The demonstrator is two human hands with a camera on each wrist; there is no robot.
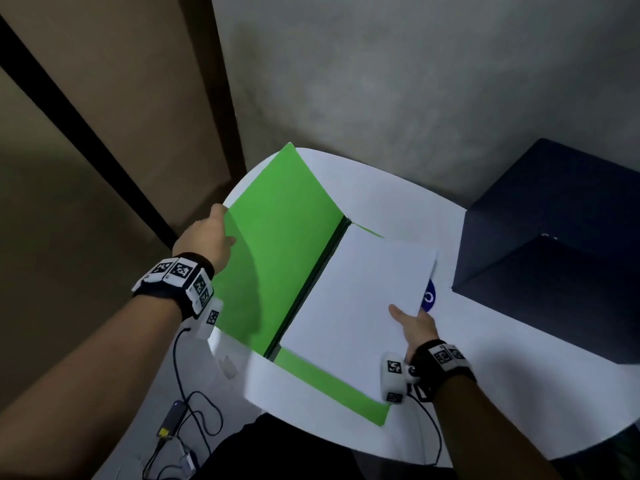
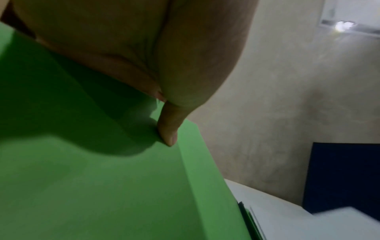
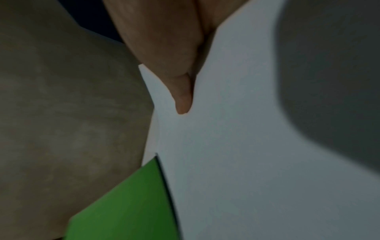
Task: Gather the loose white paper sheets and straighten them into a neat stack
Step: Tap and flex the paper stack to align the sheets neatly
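A green folder (image 1: 277,244) lies open on the round white table (image 1: 502,341). My left hand (image 1: 211,237) pinches the outer edge of its raised left cover (image 2: 102,178), thumb on the inner face. The white paper sheets (image 1: 356,296) lie as a stack over the folder's right half, slightly skewed, one sheet's edge peeking out at the right. My right hand (image 1: 414,322) pinches the stack's near right corner, thumb on top; in the right wrist view the thumb presses the white paper (image 3: 236,154) beside the green cover (image 3: 127,203).
A dark blue box (image 1: 554,244) stands on the table's right side, close to the papers. A blue round mark (image 1: 429,297) shows on the table under the stack's right edge. Cables (image 1: 187,410) hang below the near left edge. A grey wall rises behind.
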